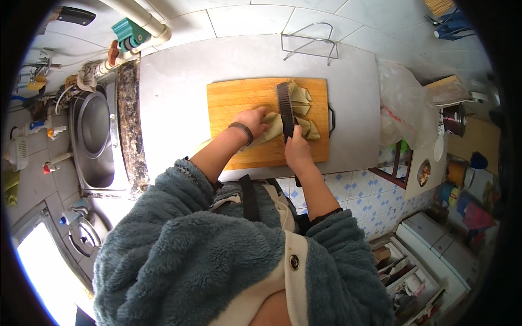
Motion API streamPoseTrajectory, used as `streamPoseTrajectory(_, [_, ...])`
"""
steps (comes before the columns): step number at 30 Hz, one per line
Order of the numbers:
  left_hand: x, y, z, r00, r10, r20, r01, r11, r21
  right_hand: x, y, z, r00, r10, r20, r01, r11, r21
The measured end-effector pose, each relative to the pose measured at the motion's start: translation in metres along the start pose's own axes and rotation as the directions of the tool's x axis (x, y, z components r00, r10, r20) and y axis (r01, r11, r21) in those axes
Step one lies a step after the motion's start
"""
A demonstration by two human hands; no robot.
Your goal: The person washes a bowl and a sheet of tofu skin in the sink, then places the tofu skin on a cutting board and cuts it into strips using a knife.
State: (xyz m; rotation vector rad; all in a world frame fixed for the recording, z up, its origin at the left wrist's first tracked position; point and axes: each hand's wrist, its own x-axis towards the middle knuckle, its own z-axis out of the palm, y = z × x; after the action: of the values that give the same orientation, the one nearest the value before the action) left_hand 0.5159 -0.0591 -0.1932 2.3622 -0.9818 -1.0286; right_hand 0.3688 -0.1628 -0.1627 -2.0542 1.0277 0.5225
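On the wooden cutting board (240, 98) lies a folded beige sheet of food (274, 125), which looks like tofu skin. My left hand (249, 121) holds it down with bent fingers, left of the blade. A kitchen knife (284, 106) with a dark, ridged-looking blade stands across the sheet, its handle in the grip of my right hand (299, 150). Cut beige pieces (301, 100) lie to the right of the blade, folded and pointed. The blade hides the line where it meets the sheet.
The board rests on a grey countertop (175, 98), with a wire rack (310, 42) against the tiled wall. A steel sink (100, 171) holding a metal basin (94, 124) is at left. Right of the counter hang plastic bags (408, 106). A bowl of food (424, 173) sits beyond.
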Motion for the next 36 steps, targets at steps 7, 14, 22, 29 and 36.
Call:
streamPoseTrajectory(7, [0.014, 0.016, 0.005, 0.929, 0.263, 0.259, -0.285, 0.957, 0.050, -0.022, 0.041, -0.029, 0.945, -0.257, -0.202, 0.213, 0.954, -0.213])
streamPoseTrajectory(14, [-0.025, -0.003, 0.042, 0.676, 0.702, -0.225, -0.622, 0.707, 0.337, -0.054, 0.044, -0.047, 0.912, -0.409, 0.024, 0.369, 0.795, -0.482])
streamPoseTrajectory(22, [-0.022, -0.017, 0.059, 0.728, 0.649, -0.221, -0.595, 0.759, 0.265, -0.022, 0.047, -0.041, 0.888, -0.439, 0.138, 0.444, 0.736, -0.511])
streamPoseTrajectory(29, [-0.019, -0.015, 0.051, 0.776, 0.607, -0.174, -0.591, 0.795, 0.134, 0.000, 0.049, -0.011, 0.857, -0.513, 0.052, 0.471, 0.737, -0.485])
streamPoseTrajectory(36, [-0.010, -0.001, 0.031, 0.975, 0.171, -0.142, -0.154, 0.980, 0.126, -0.006, 0.041, -0.031, 0.946, -0.323, -0.038, 0.308, 0.928, -0.211])
